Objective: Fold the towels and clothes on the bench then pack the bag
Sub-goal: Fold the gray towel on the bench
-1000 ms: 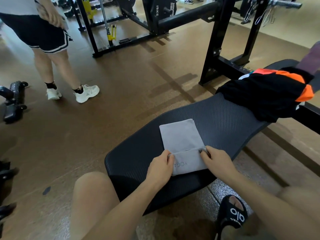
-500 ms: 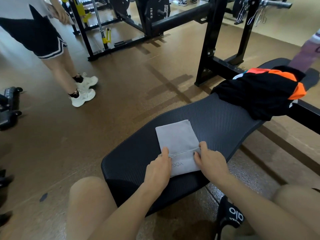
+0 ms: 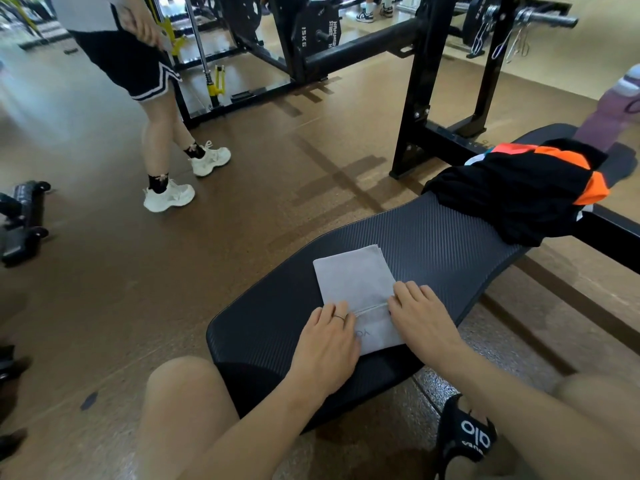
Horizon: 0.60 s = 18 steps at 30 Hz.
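Note:
A grey folded towel [image 3: 353, 277] lies on the near end of the black padded bench [image 3: 446, 244]. My left hand [image 3: 329, 336] rests flat on the towel's near left part, fingers straight, a ring on one finger. Flat on the near right edge rests my right hand [image 3: 420, 315], fingertips over the fold line. A black and orange garment [image 3: 519, 199] lies bunched further along the bench to the right. A black bag strap with white letters [image 3: 467, 441] shows by my right knee.
A person in white sneakers [image 3: 169, 197] stands on the brown floor to the left. A black rack upright [image 3: 417, 91] and weight plate [image 3: 320, 27] stand behind the bench. Dark equipment [image 3: 22, 220] sits at the left edge.
Both hands have slid forward over the towel from pinching its fold edge to pressing it flat. The standing person stepped closer and shifted their feet.

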### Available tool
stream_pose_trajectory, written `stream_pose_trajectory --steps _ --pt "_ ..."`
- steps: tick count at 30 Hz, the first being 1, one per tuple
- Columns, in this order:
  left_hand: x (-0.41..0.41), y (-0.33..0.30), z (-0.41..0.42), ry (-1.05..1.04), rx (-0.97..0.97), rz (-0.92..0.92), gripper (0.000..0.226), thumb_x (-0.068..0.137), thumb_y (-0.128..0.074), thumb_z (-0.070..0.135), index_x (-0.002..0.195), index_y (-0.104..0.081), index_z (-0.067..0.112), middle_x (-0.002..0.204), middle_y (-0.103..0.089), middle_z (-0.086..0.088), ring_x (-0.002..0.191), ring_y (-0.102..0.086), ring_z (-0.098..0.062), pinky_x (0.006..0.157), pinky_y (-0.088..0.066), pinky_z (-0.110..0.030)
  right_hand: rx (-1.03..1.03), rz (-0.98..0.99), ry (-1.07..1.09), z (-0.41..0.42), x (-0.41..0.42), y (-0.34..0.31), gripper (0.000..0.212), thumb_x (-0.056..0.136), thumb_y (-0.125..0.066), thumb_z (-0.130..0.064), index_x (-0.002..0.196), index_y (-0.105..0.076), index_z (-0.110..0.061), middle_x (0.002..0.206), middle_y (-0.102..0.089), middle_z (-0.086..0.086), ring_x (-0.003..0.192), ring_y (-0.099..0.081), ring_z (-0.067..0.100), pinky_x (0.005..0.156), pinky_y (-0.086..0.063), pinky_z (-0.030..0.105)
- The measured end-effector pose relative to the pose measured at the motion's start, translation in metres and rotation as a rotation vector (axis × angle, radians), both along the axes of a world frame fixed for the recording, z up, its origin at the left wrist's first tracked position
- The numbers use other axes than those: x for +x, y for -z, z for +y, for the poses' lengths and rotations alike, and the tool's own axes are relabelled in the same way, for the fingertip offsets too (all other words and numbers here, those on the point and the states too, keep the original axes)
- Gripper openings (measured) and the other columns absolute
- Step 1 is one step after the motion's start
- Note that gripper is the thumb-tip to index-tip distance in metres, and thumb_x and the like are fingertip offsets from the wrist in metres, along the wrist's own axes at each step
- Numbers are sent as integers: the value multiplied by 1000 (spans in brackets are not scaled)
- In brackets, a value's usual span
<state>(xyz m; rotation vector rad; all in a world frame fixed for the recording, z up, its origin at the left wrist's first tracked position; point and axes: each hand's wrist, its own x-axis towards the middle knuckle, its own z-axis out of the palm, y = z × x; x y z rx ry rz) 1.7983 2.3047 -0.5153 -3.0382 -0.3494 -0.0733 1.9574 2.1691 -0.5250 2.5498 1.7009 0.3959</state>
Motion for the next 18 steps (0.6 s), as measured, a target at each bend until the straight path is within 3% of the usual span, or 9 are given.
stream_pose_trajectory --steps 2,4,8,10,14,18 --pt "-6 2 0 28 -9 23 53 97 -34 52 123 -57 12 123 -55 -8 109 -50 -26 101 -43 -42 -21 38 -129 -6 0 -2 6 81 -60 -14 86 -57 -14 91 -51 6 85 -50 28 77 -43 40" --pt "-10 5 0 57 9 61 63 93 -39 59 131 -54 11 127 -55 -8 115 -51 -27 106 -42 -42 -29 125 -220 -15 -2 -5 12 86 -51 -25 91 -56 -16 94 -53 3 90 -51 26 88 -43 40" --pt "-9 4 7 128 17 47 44 96 -47 34 133 -52 12 129 -58 -9 115 -54 -25 105 -43 -39 -90 227 -188 -30 -3 -11 45 78 -48 -38 115 -59 -15 118 -54 2 116 -49 23 111 -34 42" --pt "-9 3 12 177 48 45 43 93 -52 28 133 -54 10 127 -60 -10 113 -56 -27 103 -46 -40 -140 230 -152 -31 -1 -9 55 74 -49 -36 124 -57 -14 126 -54 2 123 -48 24 115 -32 45" --pt "-13 4 17 225 73 73 43 88 -59 23 129 -53 11 128 -58 -13 110 -57 -30 100 -48 -41 -126 246 -120 -29 1 -7 45 77 -43 -28 117 -58 -17 122 -58 0 119 -52 24 115 -33 45" --pt "-15 5 16 210 70 64 40 84 -66 26 122 -63 12 129 -61 -13 117 -59 -30 108 -46 -44 -64 262 -113 -27 3 -6 32 82 -43 -28 108 -61 -21 116 -61 -5 115 -53 19 114 -33 39"
